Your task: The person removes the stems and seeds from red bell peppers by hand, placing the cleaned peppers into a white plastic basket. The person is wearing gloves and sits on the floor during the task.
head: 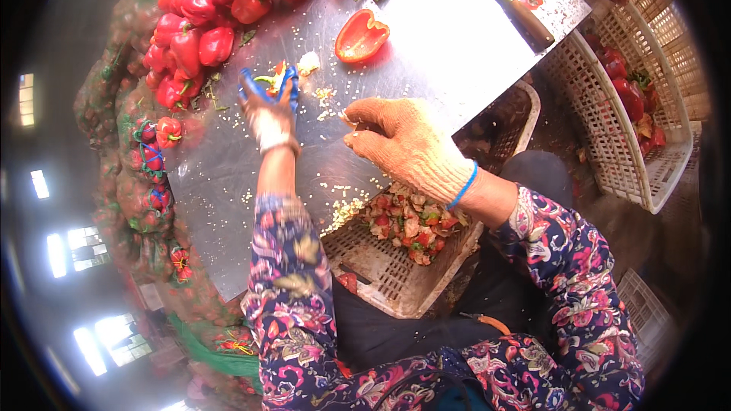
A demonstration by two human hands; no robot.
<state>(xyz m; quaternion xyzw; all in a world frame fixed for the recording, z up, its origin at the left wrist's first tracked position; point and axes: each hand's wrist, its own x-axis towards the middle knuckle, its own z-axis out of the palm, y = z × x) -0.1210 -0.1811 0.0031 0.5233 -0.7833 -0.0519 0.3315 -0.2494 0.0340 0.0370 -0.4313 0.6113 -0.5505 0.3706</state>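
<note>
My left hand (269, 108), in a pale glove with blue fingertips, is blurred over the metal tabletop (211, 205). Its fingers are spread around a pepper core with a green stem (278, 78); whether they touch it is unclear. A pale seed clump (309, 63) lies just beyond. My right hand (408, 145), in an orange knit glove with a blue band at the wrist, hovers above the table's near edge. Thumb and fingers are curled but apart, with nothing visible between them. Farther out, a halved red pepper (361, 37) rests cut side up.
Whole red peppers (211, 17) are heaped at the far left. A wooden-handled knife (528, 20) lies near the right corner. Below the table edge, a crate (371, 274) contains pepper scraps (411, 222). Another crate (622, 142) stands right; filled net sacks (134, 142) line the left.
</note>
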